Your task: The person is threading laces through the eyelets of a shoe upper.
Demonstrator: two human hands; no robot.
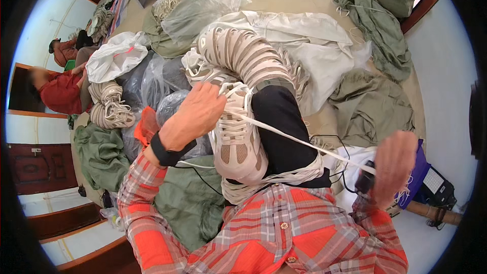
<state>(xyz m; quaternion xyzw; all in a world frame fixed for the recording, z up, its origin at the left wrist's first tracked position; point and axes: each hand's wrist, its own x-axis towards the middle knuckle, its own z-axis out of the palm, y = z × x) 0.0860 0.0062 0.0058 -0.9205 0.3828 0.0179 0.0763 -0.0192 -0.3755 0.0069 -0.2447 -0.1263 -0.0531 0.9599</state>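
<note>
We are in the middle of lacing a beige sneaker (237, 142) that rests sole-down on our black-trousered knee (279, 122). Our left hand (195, 111) sits on top of the shoe's tongue end, fingers curled and pinching at the upper eyelets, where the white lace (304, 143) leaves the shoe. Our right hand (393, 165), blurred, is well out to the side and closed around the far end of that lace, which runs taut between the two hands; it looks as though we are drawing the lace through. By our judgement the next move calls for steady tension from the right hand while the left holds the shoe firm and finds the next eyelet. Just beyond the left hand another pair of beige sneakers (243, 53) lies with ribbed soles up, and loose laces (274, 178) gather below the knee. Farther out from the left hand lie clear plastic bags (162, 78), more shoes (109, 104) and green cloth sacks (104, 152); past them sits a person in red (61, 94). A black cable (335, 144) trails under the taut lace and could snag it.
</note>
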